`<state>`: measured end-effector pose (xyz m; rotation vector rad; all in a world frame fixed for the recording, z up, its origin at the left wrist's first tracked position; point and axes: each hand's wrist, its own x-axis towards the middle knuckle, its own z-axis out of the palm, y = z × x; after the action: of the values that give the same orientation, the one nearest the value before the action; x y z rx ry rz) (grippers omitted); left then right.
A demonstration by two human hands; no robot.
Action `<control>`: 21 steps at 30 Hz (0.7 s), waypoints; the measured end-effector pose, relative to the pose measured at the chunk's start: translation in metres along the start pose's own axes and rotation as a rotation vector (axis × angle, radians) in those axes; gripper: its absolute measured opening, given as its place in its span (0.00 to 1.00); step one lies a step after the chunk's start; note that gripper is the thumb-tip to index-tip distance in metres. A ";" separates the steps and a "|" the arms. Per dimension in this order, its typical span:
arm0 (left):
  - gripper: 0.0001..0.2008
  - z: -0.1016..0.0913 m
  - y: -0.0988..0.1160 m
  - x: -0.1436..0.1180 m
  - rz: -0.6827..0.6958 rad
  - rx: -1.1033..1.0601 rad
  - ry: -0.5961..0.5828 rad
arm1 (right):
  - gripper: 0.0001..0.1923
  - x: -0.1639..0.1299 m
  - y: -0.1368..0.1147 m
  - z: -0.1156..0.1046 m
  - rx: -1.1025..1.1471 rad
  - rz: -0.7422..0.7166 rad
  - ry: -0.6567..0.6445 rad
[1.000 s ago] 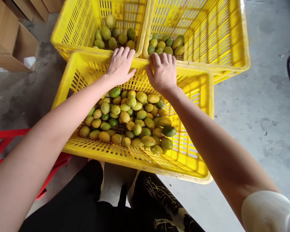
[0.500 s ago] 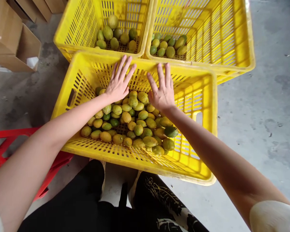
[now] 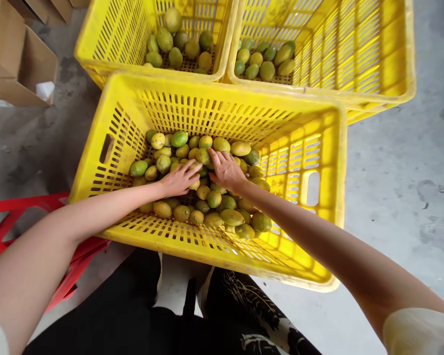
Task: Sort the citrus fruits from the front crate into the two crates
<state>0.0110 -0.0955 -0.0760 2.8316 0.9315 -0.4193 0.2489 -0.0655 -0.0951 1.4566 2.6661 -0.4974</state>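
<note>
Many yellow and green lemons lie heaped in the near yellow plastic crate. My left hand rests low over the middle of the heap, palm down, its fingers stretched toward the right and touching fruit. Just right of it, my right hand lies on the lemons with fingers apart, pointing to the upper left. Neither hand has a lemon lifted out of the heap. The fruit under both palms is hidden.
Behind stand two more yellow crates, the left crate and the right crate, each with several lemons. Cardboard boxes sit at the upper left. A red plastic chair or stool is beside my legs on the left.
Both hands have come back from the crate's far side and down onto the middle of the lemons. Some fruit at the back and left lies differently. The view has shifted slightly.
</note>
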 end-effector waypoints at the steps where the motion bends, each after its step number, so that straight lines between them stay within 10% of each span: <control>1: 0.28 0.001 -0.002 0.000 0.027 0.021 -0.018 | 0.46 0.000 -0.002 -0.003 -0.025 -0.003 -0.014; 8: 0.18 0.021 -0.007 -0.002 0.358 0.027 -0.024 | 0.46 -0.002 -0.023 -0.012 -0.118 0.118 -0.118; 16: 0.11 0.027 -0.006 -0.007 0.319 -0.013 0.074 | 0.36 0.010 -0.037 -0.029 -0.049 0.367 -0.270; 21: 0.17 0.011 -0.041 -0.021 0.314 0.031 -0.081 | 0.29 0.008 -0.025 -0.031 0.021 0.295 -0.221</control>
<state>-0.0323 -0.0774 -0.0818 2.8931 0.4568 -0.5058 0.2267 -0.0624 -0.0614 1.6554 2.2372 -0.6199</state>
